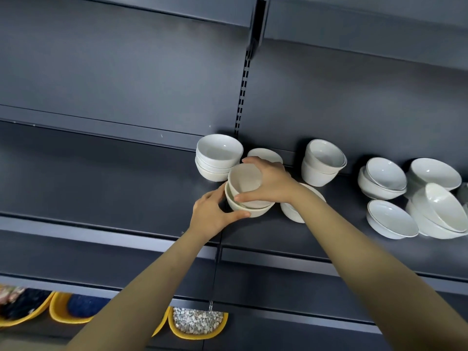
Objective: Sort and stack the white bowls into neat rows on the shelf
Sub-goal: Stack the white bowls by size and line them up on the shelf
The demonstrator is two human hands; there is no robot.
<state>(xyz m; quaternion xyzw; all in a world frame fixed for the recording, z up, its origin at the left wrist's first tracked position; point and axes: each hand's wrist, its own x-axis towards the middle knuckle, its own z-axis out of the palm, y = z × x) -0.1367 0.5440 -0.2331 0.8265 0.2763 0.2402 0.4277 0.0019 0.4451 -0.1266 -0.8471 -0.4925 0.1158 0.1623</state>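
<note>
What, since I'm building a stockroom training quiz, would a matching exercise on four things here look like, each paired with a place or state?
Things:
1. left hand
2. right hand
3. yellow tray
4. single bowl

Places or states:
A. unstacked on the shelf, right of both arms
B. grips the upper bowl over its rim
C. below the bowls, filled with pebbles
D. holds the lower bowl by its side

Pairs: 1-D, 2-B, 3-C, 4-A

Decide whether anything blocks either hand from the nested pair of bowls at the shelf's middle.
Nothing visible does. The left hand already grips the lower bowl of the nested pair, and the right hand grips the upper bowl.
</note>
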